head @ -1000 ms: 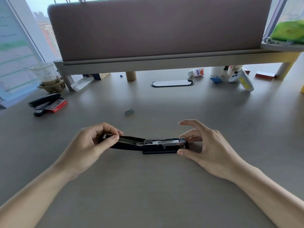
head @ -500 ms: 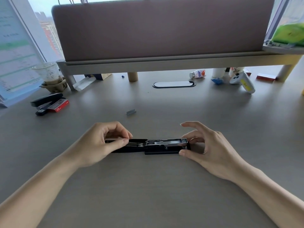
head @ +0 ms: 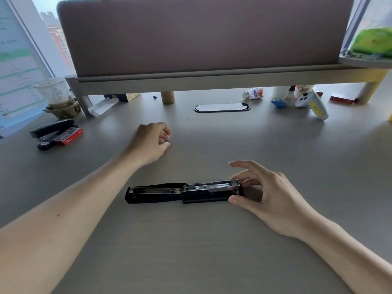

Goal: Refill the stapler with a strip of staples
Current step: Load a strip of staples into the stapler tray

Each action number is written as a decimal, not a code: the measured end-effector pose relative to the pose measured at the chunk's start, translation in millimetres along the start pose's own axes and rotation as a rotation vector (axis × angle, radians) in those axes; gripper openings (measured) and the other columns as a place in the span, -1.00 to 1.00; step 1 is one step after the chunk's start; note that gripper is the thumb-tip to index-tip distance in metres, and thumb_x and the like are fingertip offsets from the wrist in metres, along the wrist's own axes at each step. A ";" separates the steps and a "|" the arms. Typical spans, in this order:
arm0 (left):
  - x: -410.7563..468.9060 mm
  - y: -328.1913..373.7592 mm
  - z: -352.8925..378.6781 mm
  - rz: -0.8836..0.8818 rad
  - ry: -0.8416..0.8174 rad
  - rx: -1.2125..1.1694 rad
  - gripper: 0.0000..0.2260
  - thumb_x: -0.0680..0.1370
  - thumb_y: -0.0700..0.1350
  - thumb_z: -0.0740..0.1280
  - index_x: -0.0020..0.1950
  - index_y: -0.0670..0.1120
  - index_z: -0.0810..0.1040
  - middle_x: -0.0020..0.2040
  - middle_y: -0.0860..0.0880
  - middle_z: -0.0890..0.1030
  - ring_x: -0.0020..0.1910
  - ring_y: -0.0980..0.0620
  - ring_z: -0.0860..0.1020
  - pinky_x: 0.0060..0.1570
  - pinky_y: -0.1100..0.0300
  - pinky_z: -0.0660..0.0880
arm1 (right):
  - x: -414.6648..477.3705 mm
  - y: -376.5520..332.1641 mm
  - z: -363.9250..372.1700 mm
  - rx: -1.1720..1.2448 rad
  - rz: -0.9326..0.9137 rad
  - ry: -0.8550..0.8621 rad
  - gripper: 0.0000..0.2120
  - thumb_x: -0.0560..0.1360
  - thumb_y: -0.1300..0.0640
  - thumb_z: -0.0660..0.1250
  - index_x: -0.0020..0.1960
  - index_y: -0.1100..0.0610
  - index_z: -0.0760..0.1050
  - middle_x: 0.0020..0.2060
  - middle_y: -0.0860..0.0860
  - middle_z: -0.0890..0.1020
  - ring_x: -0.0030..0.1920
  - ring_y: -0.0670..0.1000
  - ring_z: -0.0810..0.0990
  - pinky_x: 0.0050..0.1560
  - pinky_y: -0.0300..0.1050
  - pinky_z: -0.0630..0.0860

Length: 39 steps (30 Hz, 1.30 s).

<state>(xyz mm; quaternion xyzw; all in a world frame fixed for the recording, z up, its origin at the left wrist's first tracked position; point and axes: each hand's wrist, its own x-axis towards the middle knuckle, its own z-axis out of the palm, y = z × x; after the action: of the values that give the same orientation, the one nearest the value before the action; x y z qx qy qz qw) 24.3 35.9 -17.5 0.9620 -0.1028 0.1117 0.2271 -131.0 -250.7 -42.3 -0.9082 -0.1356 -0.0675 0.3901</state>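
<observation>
A black stapler (head: 161, 197) lies opened flat on the grey desk (head: 191, 247), its lid swung out to the left and its metal staple channel (head: 212, 186) facing up on the right. My right hand (head: 273, 198) grips the stapler's right end, thumb on the near side and fingers on the far side. My left hand (head: 151, 143) is stretched forward past the stapler, its fingertips pinched on the small grey staple strip (head: 168, 142) on the desk. The fingers hide most of the strip.
A second black stapler (head: 52, 128) and a red staple box (head: 69, 136) lie at the far left, near a plastic cup (head: 53, 92). A desk divider (head: 201, 35), a cable grommet (head: 222, 107), a small bottle (head: 253, 94) and a white controller (head: 311, 103) line the back.
My left hand let go of the stapler's lid, which now lies flat, and reached forward to the staple strip. My right hand stayed on the stapler's right end.
</observation>
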 end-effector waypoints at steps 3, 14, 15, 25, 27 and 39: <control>1.9 0.3 -0.7 0.067 -0.003 0.044 -0.83 0.50 -0.25 0.45 0.06 -0.08 0.65 -0.08 -0.03 0.79 -0.12 -0.07 0.70 0.09 0.06 0.62 | 0.0 -0.8 -1.3 -0.011 0.001 0.006 -0.44 0.44 0.02 0.59 0.37 -0.21 0.48 0.00 -0.32 0.73 0.07 -0.30 0.69 0.02 -0.56 0.42; -40.6 55.5 -1.4 0.294 -0.120 -0.239 -0.78 0.54 -0.26 0.49 0.17 -0.10 0.65 -0.04 0.03 0.76 -0.09 0.14 0.71 -0.15 0.46 0.56 | -2.1 0.6 -6.1 0.053 0.027 0.001 -0.54 0.49 0.05 0.54 0.34 -0.19 0.53 0.08 -0.26 0.73 0.12 -0.26 0.70 0.13 -0.47 0.50; -43.8 58.2 -1.8 0.301 -0.105 -0.267 -0.78 0.54 -0.25 0.50 0.16 -0.09 0.66 -0.05 0.04 0.76 -0.08 0.15 0.70 -0.13 0.45 0.57 | -1.0 -0.1 -8.3 0.129 0.057 0.017 -0.59 0.52 0.10 0.50 0.31 -0.18 0.55 0.10 -0.21 0.74 0.12 -0.22 0.71 0.17 -0.38 0.55; -52.2 64.1 2.6 0.346 -0.083 -0.331 -0.78 0.52 -0.20 0.55 0.14 -0.10 0.65 -0.04 0.04 0.78 -0.08 0.19 0.74 0.05 0.11 0.67 | 72.4 -30.6 1.9 0.458 0.366 -0.050 -0.76 0.57 0.03 0.47 0.12 0.19 0.67 -0.08 0.11 0.83 0.03 0.12 0.80 0.18 -0.12 0.70; -53.5 65.3 3.9 0.352 -0.076 -0.336 -0.80 0.52 -0.19 0.54 0.13 -0.11 0.65 -0.05 0.04 0.77 -0.08 0.18 0.74 0.04 0.12 0.67 | 78.4 -32.2 5.0 0.459 0.368 -0.090 -0.73 0.53 0.02 0.52 0.10 0.20 0.69 -0.08 0.12 0.83 -0.03 0.07 0.81 0.10 -0.22 0.71; -47.4 61.2 -0.1 0.108 -0.311 -0.536 -0.88 0.59 -0.13 0.47 0.02 -0.16 0.63 -0.07 -0.08 0.75 -0.08 -0.03 0.78 0.03 0.13 0.71 | 71.3 -22.9 14.1 0.575 0.335 -0.068 -0.90 0.55 0.30 0.48 -0.14 0.17 0.68 -0.29 0.08 0.79 -0.37 -0.10 0.69 -0.18 -0.34 0.69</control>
<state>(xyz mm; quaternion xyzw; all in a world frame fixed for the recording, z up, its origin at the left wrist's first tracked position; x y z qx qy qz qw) -36.1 -10.7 -4.5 0.8664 -0.2133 -0.0562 0.4479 -69.6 -211.5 -19.8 -0.7724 -0.0109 0.0687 0.6313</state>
